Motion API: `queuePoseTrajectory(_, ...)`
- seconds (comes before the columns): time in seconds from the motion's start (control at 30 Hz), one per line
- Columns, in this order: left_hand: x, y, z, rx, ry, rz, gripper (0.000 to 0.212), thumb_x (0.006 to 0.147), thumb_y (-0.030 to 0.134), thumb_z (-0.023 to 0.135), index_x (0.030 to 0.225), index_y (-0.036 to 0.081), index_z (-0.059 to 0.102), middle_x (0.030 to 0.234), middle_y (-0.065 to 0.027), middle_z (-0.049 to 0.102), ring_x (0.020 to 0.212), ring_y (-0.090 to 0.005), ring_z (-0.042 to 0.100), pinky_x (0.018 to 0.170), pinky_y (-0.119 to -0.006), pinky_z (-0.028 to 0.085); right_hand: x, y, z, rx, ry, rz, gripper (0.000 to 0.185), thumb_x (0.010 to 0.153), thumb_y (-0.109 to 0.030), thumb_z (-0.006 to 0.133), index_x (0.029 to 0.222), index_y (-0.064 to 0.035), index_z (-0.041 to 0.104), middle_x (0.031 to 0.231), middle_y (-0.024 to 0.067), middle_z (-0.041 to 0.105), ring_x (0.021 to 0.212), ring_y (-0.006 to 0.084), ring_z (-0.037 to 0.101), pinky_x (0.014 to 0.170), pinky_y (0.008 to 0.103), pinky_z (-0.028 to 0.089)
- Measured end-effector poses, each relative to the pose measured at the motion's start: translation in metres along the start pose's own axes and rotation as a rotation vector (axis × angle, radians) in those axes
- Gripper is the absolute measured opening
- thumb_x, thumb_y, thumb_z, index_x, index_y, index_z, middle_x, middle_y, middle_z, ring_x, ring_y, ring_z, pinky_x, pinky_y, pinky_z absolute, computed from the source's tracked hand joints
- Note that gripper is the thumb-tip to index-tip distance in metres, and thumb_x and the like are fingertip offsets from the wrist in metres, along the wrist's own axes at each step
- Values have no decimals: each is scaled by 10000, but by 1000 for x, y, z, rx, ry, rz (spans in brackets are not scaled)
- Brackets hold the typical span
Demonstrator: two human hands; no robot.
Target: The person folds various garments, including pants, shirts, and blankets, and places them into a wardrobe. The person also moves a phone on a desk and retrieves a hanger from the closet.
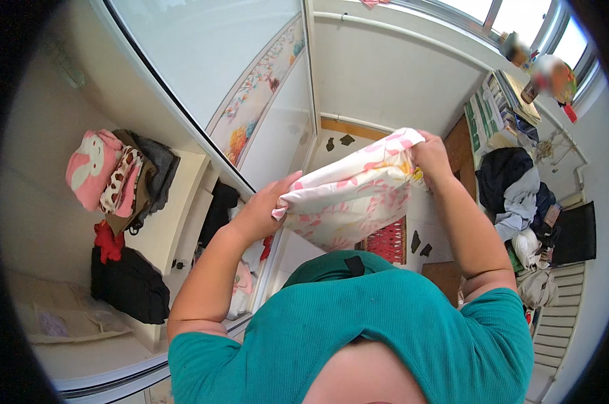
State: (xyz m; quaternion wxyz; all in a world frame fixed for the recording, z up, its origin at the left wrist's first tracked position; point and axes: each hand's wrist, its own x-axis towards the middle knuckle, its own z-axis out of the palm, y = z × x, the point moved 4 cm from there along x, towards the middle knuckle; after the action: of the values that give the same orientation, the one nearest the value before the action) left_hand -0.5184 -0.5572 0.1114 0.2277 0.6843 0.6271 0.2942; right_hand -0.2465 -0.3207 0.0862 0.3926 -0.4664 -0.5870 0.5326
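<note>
A white cloth with a pink print point(350, 197) hangs stretched between my two hands in front of my body. My left hand point(264, 209) grips one upper corner, beside the wardrobe's sliding-door edge. At the opposite corner, farther from me, my right hand point(432, 155) has its fingers closed on the fabric. A patch of yellow print shows near the right hand. The cloth's upper edge is folded over, and the lower part sags above the floor. Whether it is a garment or bedding I cannot tell.
On my left, an open wardrobe shelf point(186, 202) bears folded clothes point(120, 174) and black clothing point(128, 285). A sliding door point(264, 101) stands beyond. Clothes point(521, 197) are heaped at right, near a radiator point(554, 313). A red mat point(388, 242) lies on the floor.
</note>
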Motion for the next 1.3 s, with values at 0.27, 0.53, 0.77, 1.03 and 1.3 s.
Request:
queuePoseTrajectory(0.27, 14, -56, -6, -194, 195, -111, 749, 793, 217, 669, 1462, 117, 347, 1452, -188, 366, 1361, -346, 345, 1086, -449, 333, -14, -86, 20, -35, -7, -120, 227, 868, -153, 559, 964, 11, 683, 721, 50, 647, 585, 110, 598, 473, 253, 442)
queuePoseTrajectory(0.53, 65, 4, 93, 213, 309, 132, 938, 699, 410, 784, 1460, 126, 315, 1386, -197, 428, 1317, -337, 388, 1138, -499, 195, -25, -114, 26, -177, -38, -270, 213, 852, -126, 561, 916, 33, 687, 694, 46, 647, 569, 97, 579, 513, 253, 442)
queuePoseTrajectory(0.77, 91, -49, 81, -194, 95, 22, 296, 829, 281, 656, 1051, 86, 660, 938, -197, 646, 922, -347, 626, 797, -419, 477, 2, -109, -19, -481, 62, -294, 189, 818, -92, 563, 908, 15, 690, 720, 107, 677, 620, 169, 635, 596, 295, 492)
queuePoseTrajectory(1.03, 97, 23, -94, 670, 485, 111, 179, 882, 200, 535, 977, 166, 682, 778, -130, 671, 687, -357, 649, 613, -473, 517, 25, -151, -34, -516, 112, -530, 293, 834, -114, 571, 1096, -70, 694, 905, 145, 723, 827, 235, 701, 737, 359, 531)
queuePoseTrajectory(1.3, 42, 26, -74, 617, 232, 242, 191, 772, 138, 635, 954, 123, 691, 811, -118, 657, 755, -322, 641, 660, -404, 515, -18, -91, -30, -572, -81, -471, 221, 824, -86, 608, 1019, -18, 686, 881, 171, 696, 765, 287, 683, 729, 354, 530)
